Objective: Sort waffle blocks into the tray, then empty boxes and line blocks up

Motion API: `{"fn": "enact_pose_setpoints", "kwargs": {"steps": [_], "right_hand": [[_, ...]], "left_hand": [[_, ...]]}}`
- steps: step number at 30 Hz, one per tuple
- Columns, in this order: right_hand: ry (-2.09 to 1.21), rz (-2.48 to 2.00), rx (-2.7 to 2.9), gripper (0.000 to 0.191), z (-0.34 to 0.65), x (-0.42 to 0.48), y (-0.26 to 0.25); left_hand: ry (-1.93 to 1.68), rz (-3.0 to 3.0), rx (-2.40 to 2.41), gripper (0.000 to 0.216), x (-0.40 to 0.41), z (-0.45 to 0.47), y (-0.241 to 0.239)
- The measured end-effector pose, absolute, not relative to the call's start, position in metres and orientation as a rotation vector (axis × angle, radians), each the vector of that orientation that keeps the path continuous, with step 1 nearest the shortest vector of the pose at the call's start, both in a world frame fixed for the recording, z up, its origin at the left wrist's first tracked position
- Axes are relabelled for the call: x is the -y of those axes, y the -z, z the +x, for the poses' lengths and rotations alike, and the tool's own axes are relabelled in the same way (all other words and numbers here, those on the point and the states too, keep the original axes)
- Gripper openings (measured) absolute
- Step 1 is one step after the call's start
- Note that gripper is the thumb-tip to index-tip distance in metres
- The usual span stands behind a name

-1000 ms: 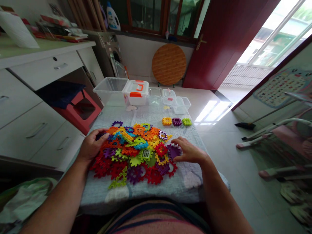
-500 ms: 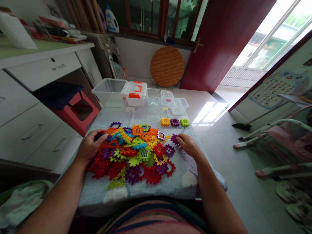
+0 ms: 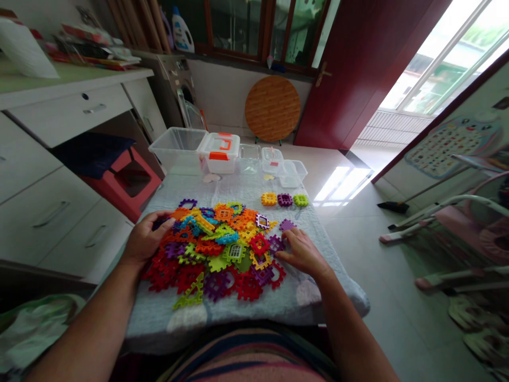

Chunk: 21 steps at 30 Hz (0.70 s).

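my right hand is parted, unclosed, beside the purple piece at the right edge of the pile; whether my left hand grips anything, i cannot tell. the piece looks light, stiff; i'd pinch its toothed sides.

Containers stand behind the piled pieces.

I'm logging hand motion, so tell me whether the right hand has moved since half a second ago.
Yes: the right hand has moved toward the wearer, farther from the green square piece, which lies unmoved beyond it.
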State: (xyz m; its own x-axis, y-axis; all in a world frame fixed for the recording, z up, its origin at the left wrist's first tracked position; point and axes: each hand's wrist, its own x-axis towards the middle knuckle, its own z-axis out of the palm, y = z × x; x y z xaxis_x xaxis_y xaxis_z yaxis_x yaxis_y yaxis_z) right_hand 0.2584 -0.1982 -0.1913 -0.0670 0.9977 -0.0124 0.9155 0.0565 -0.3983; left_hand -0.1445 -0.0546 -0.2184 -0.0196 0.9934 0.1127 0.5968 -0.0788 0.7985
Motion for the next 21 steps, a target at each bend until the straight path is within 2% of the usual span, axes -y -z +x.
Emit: {"fn": "enact_pose_setpoints", "kwargs": {"steps": [7,12,14,17,21], "right_hand": [[-0.524,-1.947,1.896,0.031,0.25,0.19,0.201],[-0.693,-1.817,1.521,0.021,0.256,0.19,0.207],[-0.62,-1.775,1.386,0.019,0.263,0.188,0.206],[-0.333,-1.774,1.29,0.015,0.274,0.184,0.204],[-0.077,-1.796,1.395,0.008,0.283,0.18,0.21]], "left_hand": [[-0.969,1.707,-1.627,0.043,0.055,-0.144,0.218],[-0.96,1.7,-1.637,0.045,0.055,-0.143,0.217],[-0.95,1.708,-1.644,0.047,0.054,-0.143,0.216],[-0.939,1.722,-1.653,0.049,0.054,-0.143,0.216],[-0.924,1.714,-1.672,0.05,0.054,-0.144,0.216]]}}
